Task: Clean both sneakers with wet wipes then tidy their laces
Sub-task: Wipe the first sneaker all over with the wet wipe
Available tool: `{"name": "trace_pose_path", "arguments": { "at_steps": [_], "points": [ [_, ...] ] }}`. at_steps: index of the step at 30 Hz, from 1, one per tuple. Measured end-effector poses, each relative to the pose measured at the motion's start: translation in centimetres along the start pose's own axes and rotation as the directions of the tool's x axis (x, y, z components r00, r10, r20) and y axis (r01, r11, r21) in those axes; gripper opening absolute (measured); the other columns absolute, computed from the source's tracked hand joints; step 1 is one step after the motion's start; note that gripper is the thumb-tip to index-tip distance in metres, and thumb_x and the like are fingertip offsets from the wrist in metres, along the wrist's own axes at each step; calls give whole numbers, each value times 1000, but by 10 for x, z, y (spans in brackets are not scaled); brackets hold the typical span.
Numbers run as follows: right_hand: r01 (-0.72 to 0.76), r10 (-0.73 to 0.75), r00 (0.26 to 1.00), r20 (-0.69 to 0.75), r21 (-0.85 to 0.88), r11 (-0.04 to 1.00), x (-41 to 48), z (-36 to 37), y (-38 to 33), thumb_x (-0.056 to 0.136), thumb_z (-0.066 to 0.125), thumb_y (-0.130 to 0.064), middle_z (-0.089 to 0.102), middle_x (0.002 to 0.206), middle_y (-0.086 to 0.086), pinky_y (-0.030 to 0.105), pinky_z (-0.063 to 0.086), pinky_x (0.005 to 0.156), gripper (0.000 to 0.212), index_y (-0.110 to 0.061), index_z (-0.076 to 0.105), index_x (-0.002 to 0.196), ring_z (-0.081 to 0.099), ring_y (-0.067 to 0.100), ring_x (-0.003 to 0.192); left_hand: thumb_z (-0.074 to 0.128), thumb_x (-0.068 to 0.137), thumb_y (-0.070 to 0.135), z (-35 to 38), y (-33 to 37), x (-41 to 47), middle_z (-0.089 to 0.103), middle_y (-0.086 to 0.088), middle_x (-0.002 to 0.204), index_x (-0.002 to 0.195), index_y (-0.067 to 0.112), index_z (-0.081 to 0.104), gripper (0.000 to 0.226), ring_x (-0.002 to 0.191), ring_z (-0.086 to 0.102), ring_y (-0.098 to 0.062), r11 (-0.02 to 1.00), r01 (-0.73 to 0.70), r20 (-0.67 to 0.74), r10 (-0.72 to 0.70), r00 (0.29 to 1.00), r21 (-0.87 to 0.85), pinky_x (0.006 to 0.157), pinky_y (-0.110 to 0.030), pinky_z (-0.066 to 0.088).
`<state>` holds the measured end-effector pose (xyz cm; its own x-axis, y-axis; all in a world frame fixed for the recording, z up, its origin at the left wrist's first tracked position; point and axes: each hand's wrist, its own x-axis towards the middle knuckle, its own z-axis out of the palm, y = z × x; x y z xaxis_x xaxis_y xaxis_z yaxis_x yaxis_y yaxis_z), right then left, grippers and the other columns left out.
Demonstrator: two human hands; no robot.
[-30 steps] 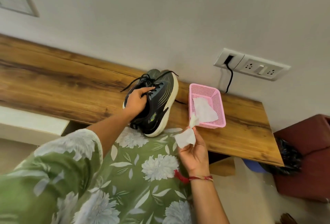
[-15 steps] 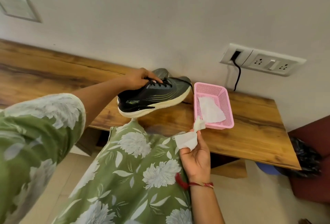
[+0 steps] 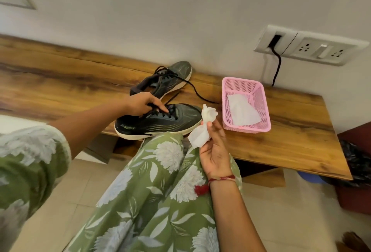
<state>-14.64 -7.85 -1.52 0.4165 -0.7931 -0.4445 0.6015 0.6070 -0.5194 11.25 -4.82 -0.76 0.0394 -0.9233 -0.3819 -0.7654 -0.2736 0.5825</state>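
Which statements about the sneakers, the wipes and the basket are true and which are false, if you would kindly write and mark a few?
1. The left hand grips the near sneaker at its laces. True.
2. The right hand holds nothing. False: its fingers pinch a crumpled wipe.
3. The pink basket is empty. False: a flat wipe lies in it.
4. The far sneaker sits on the wooden shelf, left of the basket. True.
5. The basket stands between the two sneakers. False: both sneakers are to its left.
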Motion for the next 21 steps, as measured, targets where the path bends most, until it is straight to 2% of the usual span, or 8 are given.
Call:
{"name": "trace_pose_path", "arguments": {
  "at_steps": [4,8,10,13,14,17,19,21],
  "points": [
    [110,-121,989,-84,-123,986,24,7,5,88,55,4,68,95,5,24,56,67,18,-11,63,91,65,14,81,44,87,-15,9,0,0,60,7,120,116,18,68,51,116,52,-9,993,22,-141,-39,989,-119,95,-17,35],
    [233,-330,927,-177,-417,879,52,10,11,85,61,3,66,86,0,26,53,68,18,-14,65,83,61,12,77,44,89,-12,14,5,10,58,5,127,119,20,65,49,119,49,-9,975,38,-248,-94,964,-220,98,-17,33],
    [223,-388,897,-211,-541,811,66,9,13,85,61,3,65,84,-1,28,50,74,19,-15,65,81,59,12,78,44,88,-13,11,9,14,58,6,124,121,21,64,51,120,50,-12,972,61,-207,-110,972,-228,96,-18,34],
    [143,-388,886,-253,-647,749,84,7,16,84,61,0,65,86,2,32,51,84,12,-10,67,84,59,16,85,41,87,-12,-1,19,16,54,6,122,124,23,62,55,115,49,-13,957,176,-68,-197,978,-232,93,-22,37],
    [121,-372,893,-252,-661,740,87,7,17,85,62,-2,65,84,1,31,50,84,10,-11,67,83,59,16,83,43,87,-7,-5,23,17,55,3,123,123,23,62,51,114,50,-15,958,200,-97,-223,970,-204,91,-23,38],
    [117,-357,913,-199,-710,694,95,7,21,86,64,-10,64,76,-2,22,47,74,12,-15,66,74,58,13,77,53,92,21,1,39,20,64,-6,116,122,16,60,31,107,58,-23,975,221,-392,-197,899,16,87,-31,45],
    [130,-371,919,-131,-790,599,101,7,24,84,66,-7,69,85,3,11,44,68,8,-12,69,79,59,13,81,54,90,45,15,48,29,61,-11,115,122,11,53,47,106,58,-29,943,285,-443,-185,878,171,84,-39,46],
    [144,-385,922,-51,-876,461,104,7,24,81,68,-6,71,92,5,9,42,66,8,-10,72,86,61,12,83,54,85,61,31,51,42,55,-13,121,125,8,46,67,111,55,-32,891,364,-388,-245,889,272,85,-42,47]
  ]
}}
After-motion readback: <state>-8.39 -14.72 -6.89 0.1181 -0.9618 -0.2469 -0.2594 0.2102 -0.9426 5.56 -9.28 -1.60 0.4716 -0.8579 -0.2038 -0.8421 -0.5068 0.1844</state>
